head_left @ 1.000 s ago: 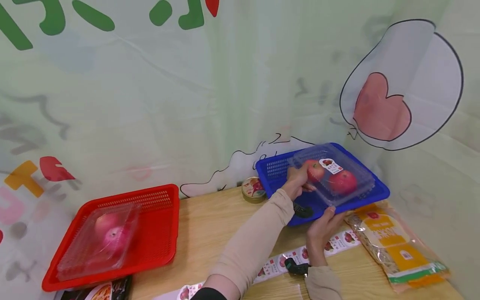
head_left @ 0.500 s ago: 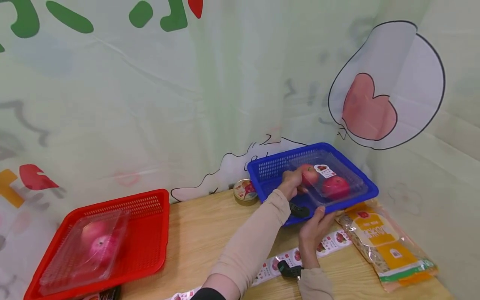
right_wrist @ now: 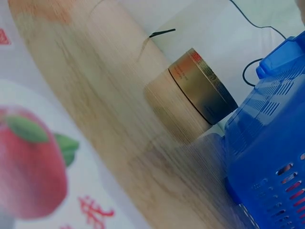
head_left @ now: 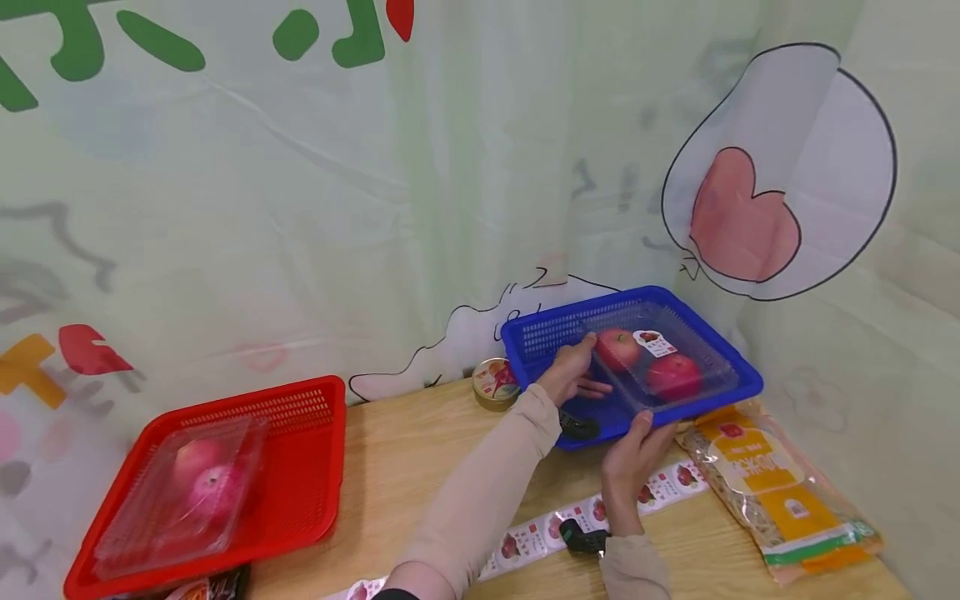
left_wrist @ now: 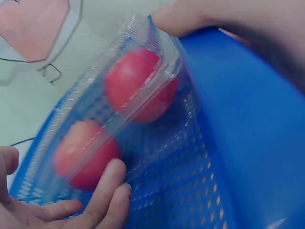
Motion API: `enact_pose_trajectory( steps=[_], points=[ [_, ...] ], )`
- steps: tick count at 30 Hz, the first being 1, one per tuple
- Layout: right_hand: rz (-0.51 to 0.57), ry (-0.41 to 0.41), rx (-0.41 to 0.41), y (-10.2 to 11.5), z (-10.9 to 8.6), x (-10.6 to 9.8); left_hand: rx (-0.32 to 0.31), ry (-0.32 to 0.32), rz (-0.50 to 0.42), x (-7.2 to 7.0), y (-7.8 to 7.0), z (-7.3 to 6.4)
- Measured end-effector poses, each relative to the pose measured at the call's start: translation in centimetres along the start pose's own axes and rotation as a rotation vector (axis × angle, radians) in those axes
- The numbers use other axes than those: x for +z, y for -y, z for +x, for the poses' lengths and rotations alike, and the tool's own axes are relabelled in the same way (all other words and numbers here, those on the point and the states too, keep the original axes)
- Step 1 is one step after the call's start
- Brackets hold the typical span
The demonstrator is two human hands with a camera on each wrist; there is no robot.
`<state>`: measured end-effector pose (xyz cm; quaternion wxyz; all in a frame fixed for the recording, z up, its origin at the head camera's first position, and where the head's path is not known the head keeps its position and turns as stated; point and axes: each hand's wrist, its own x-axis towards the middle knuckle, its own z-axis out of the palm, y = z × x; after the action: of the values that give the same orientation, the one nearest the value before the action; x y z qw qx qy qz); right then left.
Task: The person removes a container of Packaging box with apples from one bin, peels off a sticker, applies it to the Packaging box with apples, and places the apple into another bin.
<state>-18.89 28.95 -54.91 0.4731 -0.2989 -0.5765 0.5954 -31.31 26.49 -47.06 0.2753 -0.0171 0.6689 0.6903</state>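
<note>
A blue plastic basket (head_left: 543, 335) at the back right is tilted, its near side raised off the table. My right hand (head_left: 632, 460) grips that near rim, thumb over the top and fingers underneath. Inside the basket's right part lies a clear plastic fruit box (head_left: 701, 354) with two red apples (left_wrist: 140, 85) and a white label (head_left: 654, 343) on its lid. My left hand (head_left: 567, 373) is over the basket's left part, beside the box, fingers loosely extended. In the left wrist view its fingertips (left_wrist: 114, 171) overlap the box's near apple.
A red basket (head_left: 315, 467) at the left holds another clear box (head_left: 161, 500) with two red fruits. A strip of fruit labels (head_left: 543, 533) crosses the table. A round tin (head_left: 495, 383) stands left of the blue basket, a grain bag (head_left: 783, 492) to its right.
The clear box has come down into the blue basket. My left hand has let go of it and drawn back leftward. My right hand keeps its grip on the basket rim.
</note>
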Motion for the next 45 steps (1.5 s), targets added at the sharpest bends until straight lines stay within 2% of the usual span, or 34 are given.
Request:
enact_pose_trajectory(
  steps=[3, 6, 12, 16, 20, 22, 24, 26, 29, 33, 36, 39, 42, 45],
  points=[
    [-0.023, 0.006, 0.02, -0.2, -0.1, 0.0, 0.035, 0.005, 0.071, -2.1, -0.4, -1.1],
    [-0.04, 0.013, 0.03, -0.2, -0.1, 0.0, 0.108, 0.032, 0.135, -4.3, -1.2, -3.0],
    [-0.018, 0.027, 0.019, 0.0, 0.3, 0.2, 0.31, 0.073, 0.107, -8.1, -3.7, -9.1],
    [-0.011, 0.013, 0.034, 0.0, 0.7, 0.2, 0.347, 0.142, 0.125, -11.1, -4.7, -13.6],
    [0.004, 0.011, 0.08, 0.0, 0.8, 0.3, 0.355, 0.177, 0.163, -14.7, -4.2, -17.8],
    [0.023, 0.02, 0.106, -0.1, 0.8, 0.4, 0.352, 0.172, 0.177, -16.5, -3.3, -19.7],
    [0.034, 0.028, 0.131, 0.0, 0.8, 0.4, 0.341, 0.14, 0.181, -18.3, -1.9, -21.4],
    [0.047, 0.036, 0.145, 0.0, 0.9, 0.5, 0.328, 0.08, 0.187, -20.0, 0.0, -23.1],
    [0.053, 0.048, 0.179, 0.2, 1.2, 0.5, 0.312, -0.047, 0.196, -22.4, 3.4, -25.4],
    [0.045, 0.078, 0.254, 0.5, 1.5, 0.3, 0.26, -0.249, 0.211, -25.2, 8.3, -28.3],
    [0.031, 0.098, 0.301, 0.7, 1.6, 0.1, 0.212, -0.426, 0.264, -26.6, 11.4, -30.0],
    [0.024, 0.11, 0.342, 0.9, 1.5, -0.1, 0.173, -0.627, 0.385, -27.4, 13.7, -31.1],
    [0.017, 0.113, 0.371, 1.0, 1.5, -0.2, 0.129, -0.806, 0.532, -27.6, 15.1, -31.8],
    [0.03, 0.101, 0.4, 1.4, 1.6, -0.1, 0.056, -0.941, 0.631, -27.8, 15.8, -32.2]
  ],
)
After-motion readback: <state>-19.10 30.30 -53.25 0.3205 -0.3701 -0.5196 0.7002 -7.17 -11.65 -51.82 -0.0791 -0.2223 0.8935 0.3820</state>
